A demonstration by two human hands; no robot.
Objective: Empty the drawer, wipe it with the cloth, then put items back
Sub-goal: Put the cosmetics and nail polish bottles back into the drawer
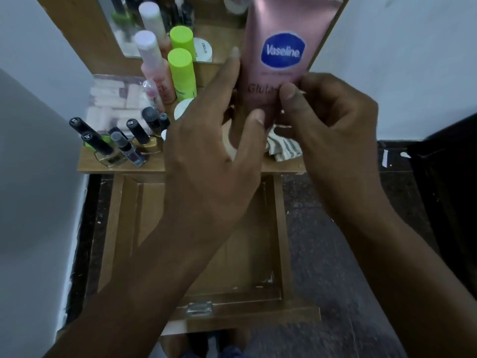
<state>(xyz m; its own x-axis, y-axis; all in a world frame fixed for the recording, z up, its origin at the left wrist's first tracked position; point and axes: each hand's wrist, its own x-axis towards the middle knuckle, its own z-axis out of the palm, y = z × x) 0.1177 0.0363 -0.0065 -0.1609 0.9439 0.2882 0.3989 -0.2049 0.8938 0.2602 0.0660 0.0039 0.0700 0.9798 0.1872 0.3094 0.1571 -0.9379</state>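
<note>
A pink Vaseline lotion tube [280,47] stands upright in the air above the dresser top, held by both hands. My left hand [209,161] grips its lower left side with thumb and forefinger. My right hand [333,130] pinches its lower right edge. Below the hands, the wooden drawer [280,228] is pulled out, and the part of its floor that shows is bare. A striped grey-and-white cloth [284,148] lies crumpled on the dresser top, partly hidden behind my right hand.
On the dresser top [124,167] stand several dark-capped nail polish bottles [139,133], two green-capped bottles [183,73], a pink spray bottle [154,71], white jars and a clear bag of cotton pads [113,99]. A mirror [129,34] stands behind. White walls flank both sides.
</note>
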